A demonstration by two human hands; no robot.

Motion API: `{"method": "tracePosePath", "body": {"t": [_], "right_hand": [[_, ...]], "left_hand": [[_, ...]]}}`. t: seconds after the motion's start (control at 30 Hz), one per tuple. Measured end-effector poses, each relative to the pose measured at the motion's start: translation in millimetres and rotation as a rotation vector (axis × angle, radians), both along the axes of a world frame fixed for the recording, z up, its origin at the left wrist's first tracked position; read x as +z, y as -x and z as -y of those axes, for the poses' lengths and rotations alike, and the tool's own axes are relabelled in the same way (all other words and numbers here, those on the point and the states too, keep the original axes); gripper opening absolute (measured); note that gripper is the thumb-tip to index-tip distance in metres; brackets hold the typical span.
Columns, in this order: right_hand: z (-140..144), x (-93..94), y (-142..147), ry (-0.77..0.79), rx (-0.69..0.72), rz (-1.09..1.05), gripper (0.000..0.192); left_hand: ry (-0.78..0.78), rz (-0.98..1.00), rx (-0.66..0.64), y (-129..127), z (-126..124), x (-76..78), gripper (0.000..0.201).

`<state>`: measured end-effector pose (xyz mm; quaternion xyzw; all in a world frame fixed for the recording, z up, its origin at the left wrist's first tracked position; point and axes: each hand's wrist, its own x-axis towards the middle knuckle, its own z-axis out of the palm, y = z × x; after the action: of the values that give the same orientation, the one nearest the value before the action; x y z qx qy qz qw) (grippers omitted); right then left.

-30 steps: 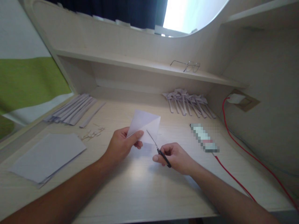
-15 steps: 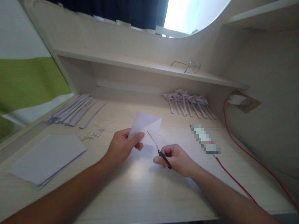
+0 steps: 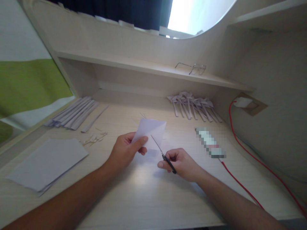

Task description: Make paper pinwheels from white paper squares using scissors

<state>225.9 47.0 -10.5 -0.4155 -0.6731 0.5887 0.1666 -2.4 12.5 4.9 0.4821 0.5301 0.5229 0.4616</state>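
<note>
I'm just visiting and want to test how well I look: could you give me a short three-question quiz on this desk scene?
1. True or false: the left hand pinches the folded white paper sheet.
2. Which hand holds the small black-handled scissors? A) left B) right C) neither
3. Fill in: the thin wire-framed glasses lie on the pale wooden ____ above the desk.

Key: 1 true. 2 B, the right hand. 3 shelf.
</note>
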Motion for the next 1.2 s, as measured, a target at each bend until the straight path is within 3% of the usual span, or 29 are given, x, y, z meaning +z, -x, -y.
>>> {"method": "tracePosePath", "body": {"t": [0.63, 0.87, 0.93, 1.07, 1.2], "right_hand": [[-1, -2.9, -2, -0.001, 0.007, 0.050, 0.051], [-4, -0.4, -1, -0.055, -0.064, 0.083, 0.045], [-6, 4.3, 0, -0.097, -0.177, -0.011, 0.038], [-11, 13.3, -3, -0.217, -0.458, -0.259, 0.044], [-9, 18.7, -5, -0.218, -0.422, -0.265, 0.036]], "left_hand": [[-0.029, -0.025, 0.041, 1, 0, 2.3, 0.030], [-0.109, 0.097, 0.341, 16, -7, 0.3, 0.029], [-0.076, 0.053, 0.280, 16, -8, 0.6, 0.028], [0.076, -0.188, -0.130, 8, -5, 2.4, 0.030], [0.186, -0.247, -0.432, 2, 0, -2.0, 0.025]]}}
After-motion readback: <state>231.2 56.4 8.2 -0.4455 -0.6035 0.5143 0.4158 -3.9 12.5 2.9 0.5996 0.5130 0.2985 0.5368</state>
